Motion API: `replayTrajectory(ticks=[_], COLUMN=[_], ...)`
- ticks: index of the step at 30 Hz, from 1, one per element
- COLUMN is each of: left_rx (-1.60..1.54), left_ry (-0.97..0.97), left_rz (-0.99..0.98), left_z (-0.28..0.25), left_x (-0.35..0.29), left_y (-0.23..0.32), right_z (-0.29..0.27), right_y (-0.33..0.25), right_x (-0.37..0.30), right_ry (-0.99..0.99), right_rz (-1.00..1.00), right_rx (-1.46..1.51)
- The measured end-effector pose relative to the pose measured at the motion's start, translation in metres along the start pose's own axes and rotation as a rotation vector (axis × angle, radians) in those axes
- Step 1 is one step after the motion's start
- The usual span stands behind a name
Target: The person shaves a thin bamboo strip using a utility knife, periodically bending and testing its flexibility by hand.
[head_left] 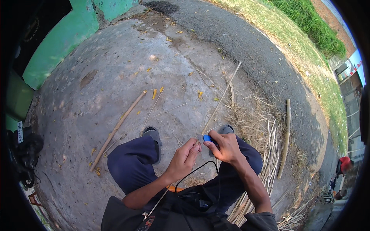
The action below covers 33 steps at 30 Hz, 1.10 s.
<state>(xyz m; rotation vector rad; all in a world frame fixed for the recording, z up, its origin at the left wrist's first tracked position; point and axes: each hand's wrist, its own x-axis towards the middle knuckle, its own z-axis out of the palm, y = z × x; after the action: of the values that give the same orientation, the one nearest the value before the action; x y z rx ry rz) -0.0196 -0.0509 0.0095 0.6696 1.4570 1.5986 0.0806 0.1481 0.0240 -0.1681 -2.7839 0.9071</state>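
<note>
My left hand is closed in a pinch in front of my lap, with a thin pale strip, like split bamboo, running back below its forearm. Close beside it, my right hand wraps round a small bright blue object, perhaps a handle; its kind is mostly hidden by the fingers. A long pale stick reaches from the far ground to just by the blue object. Whether it is one piece with the strip in my left hand I cannot tell.
Many split strips and dry shavings lie to my right, beside a thick pole. Another pole lies on the concrete at left. A black cable loops over my lap. A green wall stands far left.
</note>
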Motion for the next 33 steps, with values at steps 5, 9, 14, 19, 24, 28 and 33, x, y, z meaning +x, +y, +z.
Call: replayTrajectory(ticks=[5, 9, 14, 19, 24, 28, 33], left_rx=[0.037, -0.155, -0.092, -0.074, -0.125, -0.142, -0.234], left_ry=[0.035, 0.002, 0.003, -0.142, -0.031, -0.028, -0.070], left_rz=[0.021, -0.060, -0.005, 0.005, -0.040, -0.048, -0.077], left_z=[0.000, -0.002, -0.001, -0.002, -0.014, -0.013, -0.011], left_x=[0.000, 0.003, 0.001, -0.012, -0.001, -0.001, 0.001], left_y=[-0.008, 0.004, 0.007, 0.012, 0.010, 0.013, 0.012], right_z=[0.008, 0.004, 0.001, -0.040, -0.027, -0.017, -0.007], right_y=[-0.002, -0.009, -0.020, 0.042, 0.013, -0.003, -0.010], right_x=[0.004, 0.010, 0.014, 0.011, 0.001, 0.006, 0.007], right_ry=[0.120, 0.147, 0.221, 0.641, 0.459, 0.125, -0.060], right_rz=[0.009, 0.054, 0.085, 0.415, 0.278, 0.200, 0.073], right_rx=[-0.090, -0.096, -0.226, -0.030, 0.104, 0.111, 0.108])
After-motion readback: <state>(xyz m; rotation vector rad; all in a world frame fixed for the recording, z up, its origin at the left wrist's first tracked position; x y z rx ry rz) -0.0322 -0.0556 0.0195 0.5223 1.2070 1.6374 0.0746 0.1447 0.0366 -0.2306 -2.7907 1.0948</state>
